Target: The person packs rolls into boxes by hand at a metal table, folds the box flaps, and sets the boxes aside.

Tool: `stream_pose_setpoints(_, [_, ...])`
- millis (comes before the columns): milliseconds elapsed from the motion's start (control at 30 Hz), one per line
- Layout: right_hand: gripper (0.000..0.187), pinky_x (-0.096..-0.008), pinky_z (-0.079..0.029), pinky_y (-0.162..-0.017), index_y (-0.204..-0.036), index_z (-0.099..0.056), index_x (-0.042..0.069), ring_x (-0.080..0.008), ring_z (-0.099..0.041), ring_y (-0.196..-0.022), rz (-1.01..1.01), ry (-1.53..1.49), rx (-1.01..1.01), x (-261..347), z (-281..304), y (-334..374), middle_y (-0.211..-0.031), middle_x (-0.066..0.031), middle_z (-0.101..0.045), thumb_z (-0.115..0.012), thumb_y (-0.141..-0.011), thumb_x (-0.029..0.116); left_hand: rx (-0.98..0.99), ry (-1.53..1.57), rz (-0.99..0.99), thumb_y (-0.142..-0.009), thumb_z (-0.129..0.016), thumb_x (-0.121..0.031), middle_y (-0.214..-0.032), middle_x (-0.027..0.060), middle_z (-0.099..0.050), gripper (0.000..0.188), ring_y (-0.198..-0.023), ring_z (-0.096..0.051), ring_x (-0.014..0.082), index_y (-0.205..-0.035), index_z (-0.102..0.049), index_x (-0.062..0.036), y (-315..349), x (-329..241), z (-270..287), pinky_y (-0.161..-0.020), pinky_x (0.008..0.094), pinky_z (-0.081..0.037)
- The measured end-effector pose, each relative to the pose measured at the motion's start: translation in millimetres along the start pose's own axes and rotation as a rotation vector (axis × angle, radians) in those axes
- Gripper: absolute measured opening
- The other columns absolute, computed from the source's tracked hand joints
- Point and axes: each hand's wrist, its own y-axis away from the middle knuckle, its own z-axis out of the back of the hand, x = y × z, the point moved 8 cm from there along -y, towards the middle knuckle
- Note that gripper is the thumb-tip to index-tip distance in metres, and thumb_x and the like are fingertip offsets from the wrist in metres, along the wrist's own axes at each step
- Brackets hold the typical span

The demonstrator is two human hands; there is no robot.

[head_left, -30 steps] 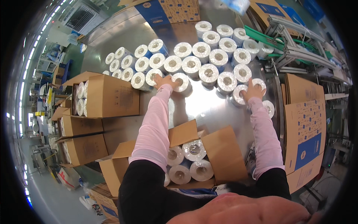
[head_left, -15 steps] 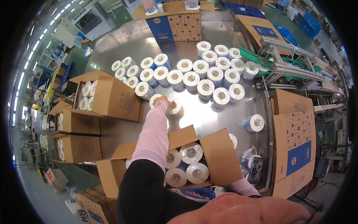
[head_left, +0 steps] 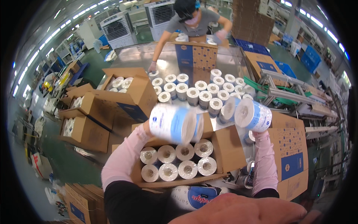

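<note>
Rolls point(head_left: 259, 116) — glossy, seemingly plastic-wrapped paper; carton point(head_left: 230, 150) — matt cardboard.

Eight rolls point(head_left: 184, 152) stand in one near carton point(head_left: 231, 149), two each in the left hand point(head_left: 146, 129) and right hand point(head_left: 260, 133), over twenty on one table point(head_left: 134, 56), with three open cartons point(head_left: 143, 87), one co-worker point(head_left: 207, 18) and two air coolers point(head_left: 116, 31) beyond.

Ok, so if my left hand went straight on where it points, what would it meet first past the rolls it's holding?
Probably the near standing roll at the group's left end, beyond your left hand and held rolls; depth is unclear, and the open carton sits just left of that line.
</note>
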Motion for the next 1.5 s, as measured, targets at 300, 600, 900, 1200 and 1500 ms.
stream_pose_setpoints(300, [0.036, -0.0459, -0.043, -0.085, -0.102, -0.068, 0.013, -0.0346, -0.057, -0.099, 0.278, 1.654, 1.096, -150.4, -370.0, 73.3, -0.097, -0.0187, -0.059, -0.064, -0.075, 0.037, 0.450, -0.235, 0.569, -0.065, -0.071, -0.026, -0.099, 0.0150, -0.059, 0.037, -0.099, -0.056, 0.0344, -0.100, -0.072, -0.0146, 179.4, -56.4, 7.2, -0.088, 0.0419, -0.047])
stream_pose_setpoints(600, [0.054, -0.0407, -0.042, -0.103, -0.135, -0.051, 0.011, -0.0339, -0.054, -0.120, 0.031, 1.222, 1.027, -170.5, -345.0, 64.0, -0.130, -0.0172, -0.056, -0.065, -0.085, 0.025, 0.215, 0.255, 0.983, -0.073, -0.070, -0.023, -0.110, 0.0209, -0.063, 0.047, -0.096, -0.063, 0.0357, -0.118, -0.064, -0.0117, 236.8, 1.9, -21.2, -0.087, 0.0401, -0.051])
stream_pose_setpoints(900, [0.063, -0.0440, -0.032, -0.111, -0.135, -0.049, 0.006, -0.0407, -0.035, -0.135, 0.233, 1.588, 0.110, -106.6, -146.7, 110.6, -0.146, -0.0250, -0.035, -0.071, -0.079, 0.024, 0.054, -0.261, 0.900, -0.089, -0.060, -0.033, -0.120, 0.0203, -0.061, 0.041, -0.117, -0.054, 0.0338, -0.119, -0.063, -0.0051, 117.2, 124.3, -47.1, -0.103, 0.0407, -0.040])
stream_pose_setpoints(1200, [0.045, -0.0433, -0.037, -0.107, -0.129, -0.052, 0.001, -0.0382, -0.047, -0.124, 0.060, 1.243, -0.231, -108.1, -49.4, 128.2, -0.133, -0.0225, -0.050, -0.060, -0.087, 0.016, 0.582, -0.149, 0.738, -0.082, -0.068, -0.039, -0.129, 0.0192, -0.055, 0.051, -0.118, -0.053, 0.0381, -0.125, -0.060, -0.0116, -18.0, 206.6, -298.3, -0.099, 0.0452, -0.044])
stream_pose_setpoints(1500, [0.055, -0.0444, -0.032, -0.111, -0.133, -0.054, 0.019, -0.0420, -0.032, -0.136, 0.011, 1.780, -0.362, -45.5, 181.0, -67.6, -0.145, -0.0230, -0.038, -0.067, -0.080, 0.017, 0.277, -0.121, 0.839, -0.081, -0.065, -0.055, -0.128, 0.0171, -0.056, 0.064, -0.121, -0.051, 0.0341, -0.129, -0.055, -0.0141, -196.7, 259.1, -343.5, -0.101, 0.0418, -0.040])
